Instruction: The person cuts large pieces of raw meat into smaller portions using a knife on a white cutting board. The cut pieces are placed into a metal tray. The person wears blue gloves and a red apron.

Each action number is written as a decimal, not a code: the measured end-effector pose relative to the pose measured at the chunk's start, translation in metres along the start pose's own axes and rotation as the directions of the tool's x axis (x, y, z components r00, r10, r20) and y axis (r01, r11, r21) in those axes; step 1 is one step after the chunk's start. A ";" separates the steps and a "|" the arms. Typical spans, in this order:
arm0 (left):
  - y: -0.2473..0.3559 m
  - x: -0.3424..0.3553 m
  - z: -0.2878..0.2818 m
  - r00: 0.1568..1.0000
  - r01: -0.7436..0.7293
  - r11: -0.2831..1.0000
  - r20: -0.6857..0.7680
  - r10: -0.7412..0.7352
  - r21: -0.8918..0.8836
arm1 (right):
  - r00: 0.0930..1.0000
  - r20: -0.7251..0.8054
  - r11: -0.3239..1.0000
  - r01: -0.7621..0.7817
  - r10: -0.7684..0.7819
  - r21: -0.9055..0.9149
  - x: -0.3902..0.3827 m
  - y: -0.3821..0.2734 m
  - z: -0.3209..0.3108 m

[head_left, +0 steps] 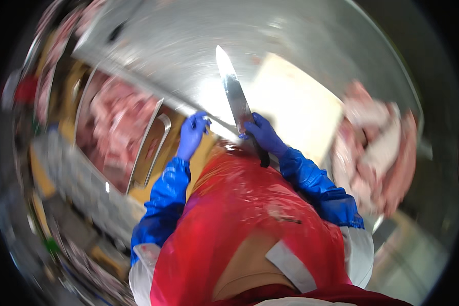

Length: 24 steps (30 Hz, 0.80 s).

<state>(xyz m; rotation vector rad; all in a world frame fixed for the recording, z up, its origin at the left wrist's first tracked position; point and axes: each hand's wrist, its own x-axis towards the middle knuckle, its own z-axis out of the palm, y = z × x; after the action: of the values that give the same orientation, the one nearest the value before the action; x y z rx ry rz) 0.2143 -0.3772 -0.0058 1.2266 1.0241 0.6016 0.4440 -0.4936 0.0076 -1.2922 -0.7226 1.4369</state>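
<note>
My right hand (266, 134), in a blue-purple glove, grips a large knife (232, 92) close to where blade and dark handle meet. Its broad blade points away from me over the steel table (173, 41), tip toward the far side. To the left, my gloved left hand (190, 134) is held near the table's front edge, its fingers curled together. A small whitish bit shows at those fingertips, too small to name. Just right of the knife, a white cutting board (296, 104) lies on the table, partly behind my right hand.
Several long pale pieces of meat (380, 148) are heaped right of the board. At the left stands a metal bin (146, 145) full of pink meat pieces (120, 117). More meat trays line the far left, blurred. My red apron (245, 194) touches the table edge.
</note>
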 end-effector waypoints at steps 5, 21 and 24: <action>0.035 -0.009 0.181 0.691 0.016 0.985 0.710 -0.136 0.173 | 0.813 -0.563 0.984 0.069 -0.149 -0.161 -0.147 -0.008 -0.137; 0.075 0.128 0.657 0.627 -0.724 0.483 0.762 0.163 0.492 | 0.232 -0.973 0.966 0.252 -0.003 0.058 -0.385 0.064 -0.139; 0.096 0.183 0.625 0.565 -0.394 0.851 0.822 -0.074 0.347 | 0.278 -0.956 0.940 0.340 -0.094 0.007 -0.375 0.048 -0.142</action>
<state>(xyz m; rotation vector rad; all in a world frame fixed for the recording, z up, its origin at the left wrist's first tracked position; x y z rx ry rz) 0.8615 -0.4919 0.0328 1.8342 0.2307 -0.1763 0.5259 -0.8863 0.0545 -1.5033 0.1135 0.2666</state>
